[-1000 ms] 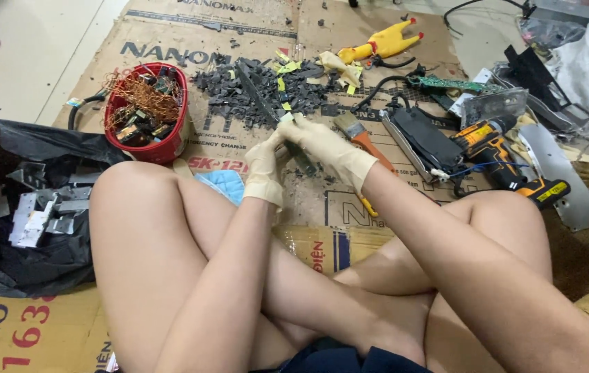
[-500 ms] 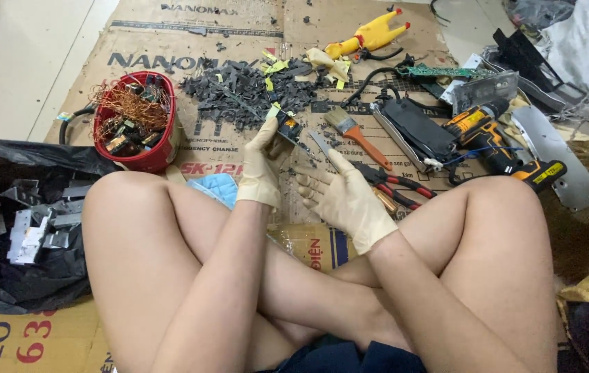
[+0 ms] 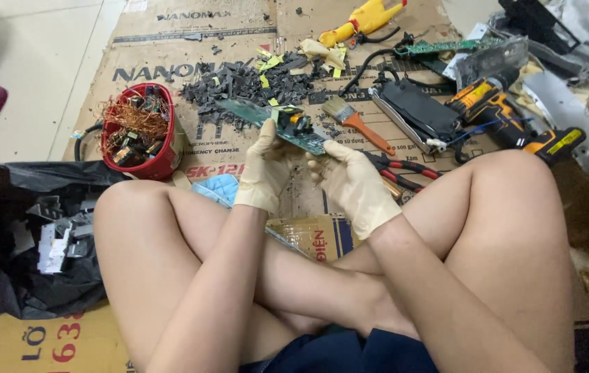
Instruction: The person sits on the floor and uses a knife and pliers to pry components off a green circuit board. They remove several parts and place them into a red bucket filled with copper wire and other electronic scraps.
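Observation:
I sit cross-legged on flattened cardboard [image 3: 149, 59]. Both of my hands wear cream rubber gloves. My left hand [image 3: 265, 169] and my right hand [image 3: 356, 183] hold one long green circuit board [image 3: 277, 124] between them, slanted up to the left. The left hand grips the board near its middle, where a yellow and black component sits. The right hand has the board's right end at its fingertips. A pile of dark broken pieces [image 3: 246, 83] lies just beyond the board.
A red bowl [image 3: 163, 155] of copper wire and parts stands left. A black bag [image 3: 18, 235] of metal scraps lies at my left knee. A brush [image 3: 353, 121], red pliers [image 3: 394, 169], black casing [image 3: 415, 114], an orange drill [image 3: 508, 117] and a yellow tool [image 3: 363, 17] lie beyond and right.
The right hand has come up from above my lap to the board's right end. The board is now held by both hands. The camera view has shifted closer.

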